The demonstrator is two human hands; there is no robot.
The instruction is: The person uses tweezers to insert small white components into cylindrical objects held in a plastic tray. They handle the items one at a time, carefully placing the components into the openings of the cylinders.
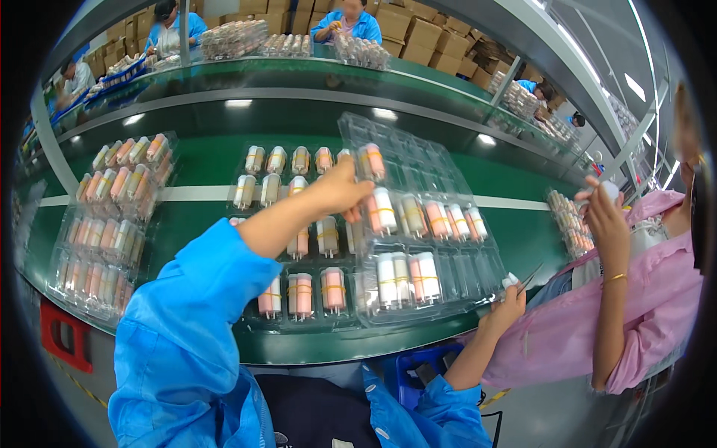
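The left hand (342,188) curls over a clear plastic compartment tray (467,270); its grip is unclear. The right hand (505,312) holds a slim pointed metal tool (531,277). Yellow-banded pink-and-white cylinder bundles (383,211) lie in the tray, overlapping another filled tray (314,322) on the green work surface (202,157).

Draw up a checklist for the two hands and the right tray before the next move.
1. Left hand firmly gripping a pack: cannot tell; the fingers hide it.
2. Right hand free: not ok; it holds a pointed metal tool and a white piece.
3. Free slots in the right tray: ok; some at the lower right are empty.
4. Packs at its lower left banded: ok; yellow bands show.
5. Co-worker's raised hand away from the tray: ok.
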